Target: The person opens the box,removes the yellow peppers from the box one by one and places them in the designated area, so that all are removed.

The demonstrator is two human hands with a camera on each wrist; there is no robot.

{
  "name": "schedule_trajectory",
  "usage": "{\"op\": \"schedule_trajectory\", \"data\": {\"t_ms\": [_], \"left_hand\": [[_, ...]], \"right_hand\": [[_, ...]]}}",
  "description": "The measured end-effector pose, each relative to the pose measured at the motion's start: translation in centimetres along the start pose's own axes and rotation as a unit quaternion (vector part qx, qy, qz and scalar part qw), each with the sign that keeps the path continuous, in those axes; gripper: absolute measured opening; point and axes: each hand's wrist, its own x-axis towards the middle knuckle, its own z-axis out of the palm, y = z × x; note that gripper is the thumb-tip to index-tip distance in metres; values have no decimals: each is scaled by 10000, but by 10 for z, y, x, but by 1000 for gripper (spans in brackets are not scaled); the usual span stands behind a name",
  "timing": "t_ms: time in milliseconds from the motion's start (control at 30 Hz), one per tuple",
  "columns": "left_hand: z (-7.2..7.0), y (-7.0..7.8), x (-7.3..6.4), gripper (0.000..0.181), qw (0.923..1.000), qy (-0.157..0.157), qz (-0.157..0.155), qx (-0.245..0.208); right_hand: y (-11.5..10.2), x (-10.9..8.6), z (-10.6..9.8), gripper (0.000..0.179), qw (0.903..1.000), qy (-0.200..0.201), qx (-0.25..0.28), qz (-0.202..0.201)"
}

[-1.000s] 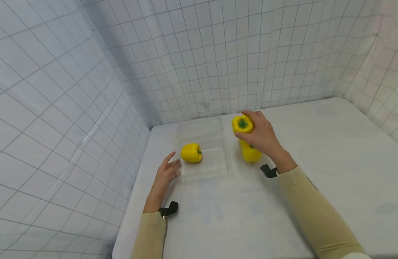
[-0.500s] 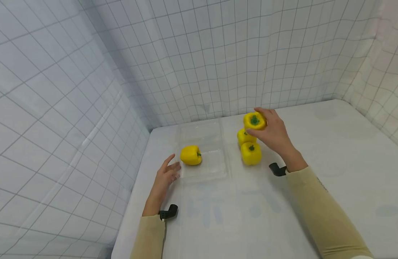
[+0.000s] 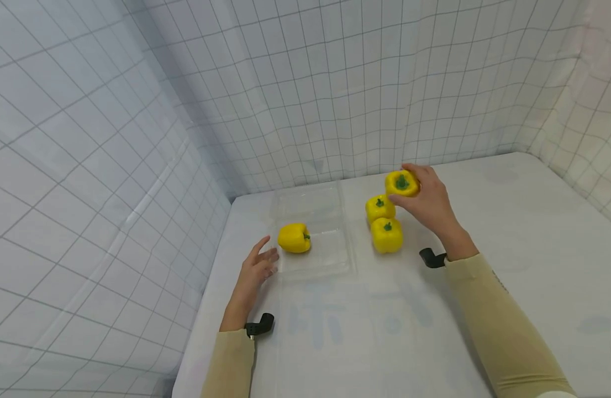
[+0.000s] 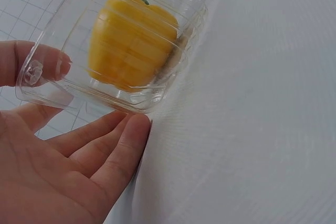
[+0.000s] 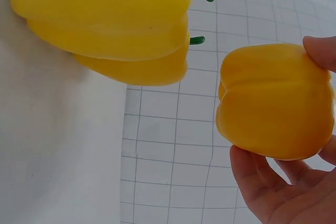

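Note:
My right hand (image 3: 428,202) holds a yellow bell pepper (image 3: 402,183) between thumb and fingers, its green stem facing the head camera. In the right wrist view a gap shows between this pepper and two others. Those two yellow peppers, a back one (image 3: 380,209) and a front one (image 3: 387,236), sit close together with stems up. Another yellow pepper (image 3: 294,239) lies on its side in the left part of a clear plastic container (image 3: 330,251). My left hand (image 3: 253,273) is at the container's left side, with relaxed fingers (image 4: 128,140) right at its edge.
The container's hinged clear lid (image 3: 307,202) lies folded back toward the wall. A white cloth (image 3: 345,342) covers the table. Grid-patterned curtains (image 3: 325,99) rise behind the table and along both sides.
My right hand has carried its pepper to the right, uncovering the two peppers that were partly hidden behind it. My left hand and the pepper in the container have stayed put.

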Motion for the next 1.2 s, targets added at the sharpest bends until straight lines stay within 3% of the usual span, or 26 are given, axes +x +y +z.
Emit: {"op": "schedule_trajectory", "data": {"t_ms": [433, 1000, 1200], "left_hand": [[-1, -2, 1, 67, 10000, -14, -56, 63], [-2, -1, 2, 65, 10000, -33, -3, 29], [-3, 1, 1, 62, 9999, -63, -129, 8]], "right_hand": [[20, 1, -2, 77, 9992, -26, -88, 402], [44, 4, 6, 80, 9953, -382, -246, 861], [50, 3, 9, 80, 9936, -517, -254, 968]]}}
